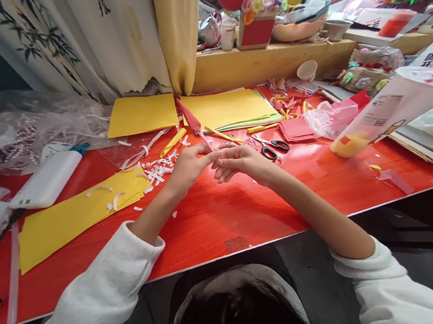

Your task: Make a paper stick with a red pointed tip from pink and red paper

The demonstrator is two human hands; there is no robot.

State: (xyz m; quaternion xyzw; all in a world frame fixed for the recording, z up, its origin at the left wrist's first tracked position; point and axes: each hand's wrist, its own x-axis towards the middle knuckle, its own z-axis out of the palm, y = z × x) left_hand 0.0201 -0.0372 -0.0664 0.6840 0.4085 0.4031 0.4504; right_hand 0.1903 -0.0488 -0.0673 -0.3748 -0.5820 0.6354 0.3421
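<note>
A long, pointed red paper piece slants up and away from my two hands, its lower end narrow and paler. My left hand pinches that narrow end between thumb and fingers. My right hand meets it there, with its upper fingers closed at the same end and the others curled below. The fingertips overlap, so the very tip of the paper is hidden. Just right of my right hand lie black-handled scissors. White paper scraps are scattered left of my left hand.
Yellow sheets and yellow strips lie on the red table. Red paper squares, a pink plastic bag and a leaning drink cup are on the right. A white box-like device and bagged beads sit left.
</note>
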